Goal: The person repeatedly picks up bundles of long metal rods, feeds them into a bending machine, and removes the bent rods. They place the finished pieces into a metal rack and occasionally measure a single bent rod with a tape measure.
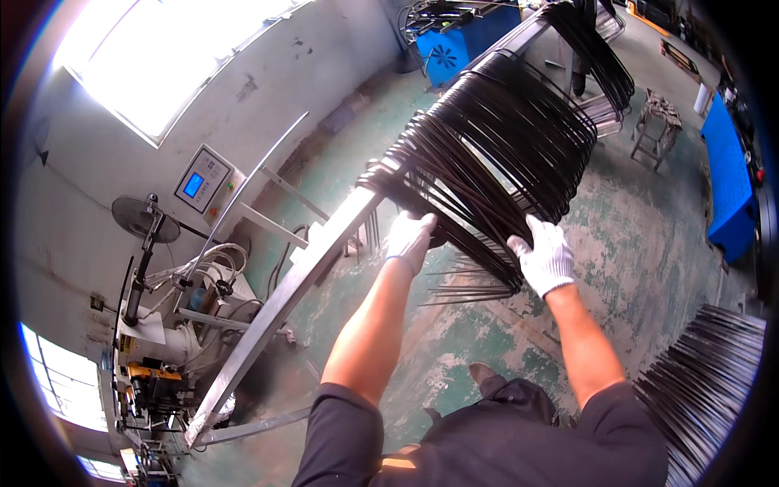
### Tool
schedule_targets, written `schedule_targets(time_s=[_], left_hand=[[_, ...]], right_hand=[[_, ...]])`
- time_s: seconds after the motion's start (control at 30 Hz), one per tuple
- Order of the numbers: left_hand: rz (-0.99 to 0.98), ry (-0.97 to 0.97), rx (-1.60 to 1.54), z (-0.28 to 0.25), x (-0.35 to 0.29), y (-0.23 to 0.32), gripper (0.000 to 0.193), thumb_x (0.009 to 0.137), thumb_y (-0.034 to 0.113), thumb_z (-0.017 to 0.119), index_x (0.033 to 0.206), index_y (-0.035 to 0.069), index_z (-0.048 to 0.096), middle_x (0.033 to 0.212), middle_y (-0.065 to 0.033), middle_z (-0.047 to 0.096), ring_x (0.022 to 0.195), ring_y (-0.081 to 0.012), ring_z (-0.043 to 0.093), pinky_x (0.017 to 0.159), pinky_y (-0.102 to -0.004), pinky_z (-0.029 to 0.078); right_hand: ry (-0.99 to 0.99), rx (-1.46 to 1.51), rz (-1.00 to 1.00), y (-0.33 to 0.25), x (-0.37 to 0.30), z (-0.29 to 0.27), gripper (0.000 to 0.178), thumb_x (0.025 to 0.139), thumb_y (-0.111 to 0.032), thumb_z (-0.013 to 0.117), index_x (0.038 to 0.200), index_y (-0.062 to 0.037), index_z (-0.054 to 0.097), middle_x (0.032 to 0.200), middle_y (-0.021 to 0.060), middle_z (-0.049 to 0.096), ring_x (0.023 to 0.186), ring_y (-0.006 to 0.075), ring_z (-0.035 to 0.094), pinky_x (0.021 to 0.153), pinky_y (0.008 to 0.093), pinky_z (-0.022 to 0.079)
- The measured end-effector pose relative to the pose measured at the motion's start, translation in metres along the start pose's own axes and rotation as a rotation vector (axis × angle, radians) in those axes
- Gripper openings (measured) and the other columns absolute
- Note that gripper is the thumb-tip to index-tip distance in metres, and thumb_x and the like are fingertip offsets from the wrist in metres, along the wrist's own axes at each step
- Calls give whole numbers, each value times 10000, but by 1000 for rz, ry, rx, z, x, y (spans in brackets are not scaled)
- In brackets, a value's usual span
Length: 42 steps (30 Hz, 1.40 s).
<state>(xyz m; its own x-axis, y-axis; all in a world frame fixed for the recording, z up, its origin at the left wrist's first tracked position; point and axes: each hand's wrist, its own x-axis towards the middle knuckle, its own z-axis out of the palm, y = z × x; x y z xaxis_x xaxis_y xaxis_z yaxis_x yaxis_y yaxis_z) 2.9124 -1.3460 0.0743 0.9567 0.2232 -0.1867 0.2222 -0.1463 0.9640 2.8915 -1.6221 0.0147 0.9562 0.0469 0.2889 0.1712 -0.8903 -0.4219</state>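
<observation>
Seen from the head camera, both bare forearms reach far forward and upward, gloved hands raised to a dense bundle of dark wire frames (495, 154) hanging along a slanted metal rail (284, 300). The left hand (408, 235) presses its grip against the bundle's near-left edge; whether it closes I cannot tell. The right hand (544, 256) has its grip closed around the wires' near-right edge.
</observation>
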Motion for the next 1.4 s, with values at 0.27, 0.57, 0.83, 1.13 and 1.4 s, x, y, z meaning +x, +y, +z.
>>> schedule_targets(time_s=[0.27,0.57,0.83,1.13,1.4], left_hand=[[233,31,384,-24,-42,-70,442,962,345,646,1225,-11,664,1101,-242,727,1023,-368,720,923,-446,560],[-649,399,490,-171,-446,-359,536,926,385,609,1326,31,667,1293,-242,694,1227,-403,659,1064,-453,515],[-701,1820,-797,-214,-783,-488,153,961,138,675,1096,69,658,813,-71,697,636,-193,654,541,-358,541],[-880,1534,-1191,-216,-892,-539,174,992,199,662,1098,62,682,877,-97,696,765,-226,672,659,-407,564],[-633,1937,-1138,-397,-1007,-588,167,979,114,675,1124,30,678,869,-67,707,695,-159,645,591,-331,515]], right_hand=[[221,426,-385,-145,-40,-9,408,893,-222,801,1230,-15,700,1254,185,681,1216,393,614,1064,496,484],[-565,617,-822,-253,-199,98,230,873,-135,798,1080,-64,728,1053,138,727,1011,335,695,913,415,549],[-918,692,-1296,-471,-387,116,133,865,-164,789,937,-54,768,945,146,748,919,346,708,822,418,557],[-1097,447,-1482,-661,-591,129,188,879,-221,747,953,-53,786,966,178,756,961,363,712,872,449,559],[-1256,129,-1525,-817,-751,202,230,890,-235,729,968,-25,782,955,203,764,931,367,736,853,444,575]])
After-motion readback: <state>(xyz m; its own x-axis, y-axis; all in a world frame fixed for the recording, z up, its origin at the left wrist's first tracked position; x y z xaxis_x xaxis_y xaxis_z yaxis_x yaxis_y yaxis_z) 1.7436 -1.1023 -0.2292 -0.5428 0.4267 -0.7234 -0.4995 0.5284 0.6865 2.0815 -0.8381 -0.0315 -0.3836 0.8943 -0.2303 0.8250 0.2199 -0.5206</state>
